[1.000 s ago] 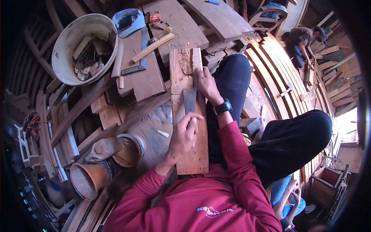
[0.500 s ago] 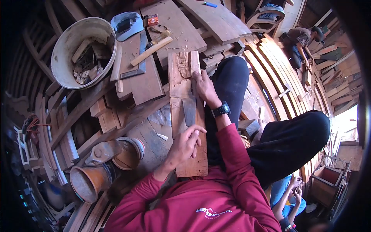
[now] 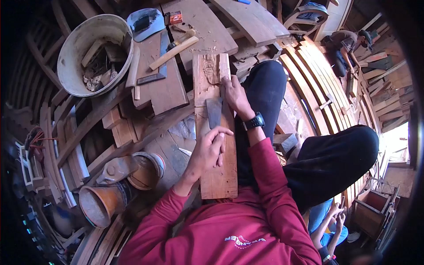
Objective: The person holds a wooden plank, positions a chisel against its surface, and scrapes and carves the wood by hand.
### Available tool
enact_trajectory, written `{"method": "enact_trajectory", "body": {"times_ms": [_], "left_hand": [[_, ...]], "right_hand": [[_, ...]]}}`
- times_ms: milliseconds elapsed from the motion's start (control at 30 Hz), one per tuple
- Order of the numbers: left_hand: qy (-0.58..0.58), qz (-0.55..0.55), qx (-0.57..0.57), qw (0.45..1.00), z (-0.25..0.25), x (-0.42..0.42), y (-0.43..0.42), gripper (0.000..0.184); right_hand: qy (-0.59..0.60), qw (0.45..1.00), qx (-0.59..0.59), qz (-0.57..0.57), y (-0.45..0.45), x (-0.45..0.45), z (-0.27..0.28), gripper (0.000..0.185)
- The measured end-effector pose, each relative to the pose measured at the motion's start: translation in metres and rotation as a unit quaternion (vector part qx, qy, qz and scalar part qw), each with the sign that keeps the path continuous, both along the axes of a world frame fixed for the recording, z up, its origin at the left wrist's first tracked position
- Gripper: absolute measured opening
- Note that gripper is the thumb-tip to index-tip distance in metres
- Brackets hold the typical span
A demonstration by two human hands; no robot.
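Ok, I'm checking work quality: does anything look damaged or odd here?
Yes: the far end of the board is rough and gouged, unlike its smoother near end. Whether that's damage or cutting, I can't tell.

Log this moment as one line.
left hand: at metal blade | right hand: on edge of wooden board | wooden board: far end gouged

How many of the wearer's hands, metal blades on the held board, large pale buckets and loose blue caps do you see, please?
Wearer's left hand and right hand: 2
Metal blade on the held board: 1
Large pale bucket: 1
Loose blue cap: 1
Total: 5
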State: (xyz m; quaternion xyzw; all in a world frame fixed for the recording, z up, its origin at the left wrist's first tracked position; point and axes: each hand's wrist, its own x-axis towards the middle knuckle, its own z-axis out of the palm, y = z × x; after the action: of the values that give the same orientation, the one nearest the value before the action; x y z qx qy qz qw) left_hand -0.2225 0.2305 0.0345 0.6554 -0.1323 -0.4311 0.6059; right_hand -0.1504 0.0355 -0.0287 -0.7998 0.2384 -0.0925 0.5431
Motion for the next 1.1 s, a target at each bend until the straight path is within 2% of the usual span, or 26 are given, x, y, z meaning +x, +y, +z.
{"method": "enact_trajectory", "body": {"times_ms": [100, 200, 333, 533, 700, 833, 967, 1033, 1100], "left_hand": [[-0.026, -0.002, 0.000, 1.000, 0.000, -0.008, 0.002, 0.029], [0.023, -0.056, 0.019, 0.998, 0.000, -0.020, 0.009, 0.032], [0.011, 0.027, -0.015, 0.999, 0.003, 0.003, -0.004, 0.027], [0.019, -0.024, 0.013, 0.999, 0.005, -0.014, 0.002, 0.028], [-0.002, -0.003, 0.011, 1.000, 0.001, -0.004, -0.002, 0.029], [0.034, -0.048, 0.019, 0.998, 0.006, -0.013, 0.007, 0.029], [0.013, 0.011, 0.001, 1.000, 0.009, 0.005, 0.004, 0.030], [0.011, -0.005, 0.006, 1.000, 0.005, -0.002, 0.008, 0.030], [0.031, -0.069, 0.022, 0.997, 0.001, -0.014, 0.013, 0.030]], "right_hand": [[0.021, 1.000, -0.006, -0.020, -0.002, 0.005, -0.002, 0.047], [0.014, 1.000, -0.005, -0.020, -0.002, 0.005, -0.005, 0.046], [0.013, 1.000, 0.008, -0.017, -0.001, 0.003, -0.001, 0.047], [0.007, 1.000, -0.013, -0.027, -0.002, 0.005, -0.003, 0.046], [0.005, 1.000, -0.005, -0.018, -0.001, 0.003, -0.002, 0.046], [-0.002, 1.000, 0.000, -0.010, -0.002, 0.005, -0.002, 0.046], [0.004, 1.000, -0.001, -0.008, -0.003, 0.003, -0.002, 0.046], [-0.004, 1.000, -0.001, 0.001, -0.004, 0.004, -0.002, 0.048], [-0.009, 1.000, -0.001, 0.012, -0.007, 0.005, 0.000, 0.049]]}}
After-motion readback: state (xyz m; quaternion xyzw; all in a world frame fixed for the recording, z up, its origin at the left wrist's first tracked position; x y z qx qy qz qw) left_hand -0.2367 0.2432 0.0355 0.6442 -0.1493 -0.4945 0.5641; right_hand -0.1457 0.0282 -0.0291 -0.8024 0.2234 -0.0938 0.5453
